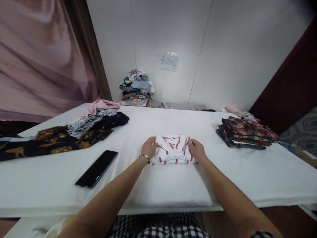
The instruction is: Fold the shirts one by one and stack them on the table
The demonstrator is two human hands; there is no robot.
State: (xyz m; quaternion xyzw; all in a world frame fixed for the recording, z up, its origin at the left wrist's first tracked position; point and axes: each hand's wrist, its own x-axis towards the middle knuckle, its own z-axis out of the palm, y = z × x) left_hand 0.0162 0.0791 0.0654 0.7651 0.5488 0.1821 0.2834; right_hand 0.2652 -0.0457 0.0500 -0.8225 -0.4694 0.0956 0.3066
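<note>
A white shirt with red stripes (173,151) lies folded into a compact rectangle on the white table, its collar at the far side. My left hand (149,148) grips the shirt's left edge, fingers closed on the fabric. On the opposite edge, my right hand (197,149) pinches the cloth near the far right corner. Both hands rest low over the table, and the shirt's near edge touches the surface. Parts of my fingertips are hidden behind the fabric.
A black phone (97,168) lies left of my left forearm. Loose garments (84,127) are heaped on the left, and folded plaid shirts (247,131) are stacked right. A tall clothes pile (137,85) stands by the wall, near a paper sign (168,61).
</note>
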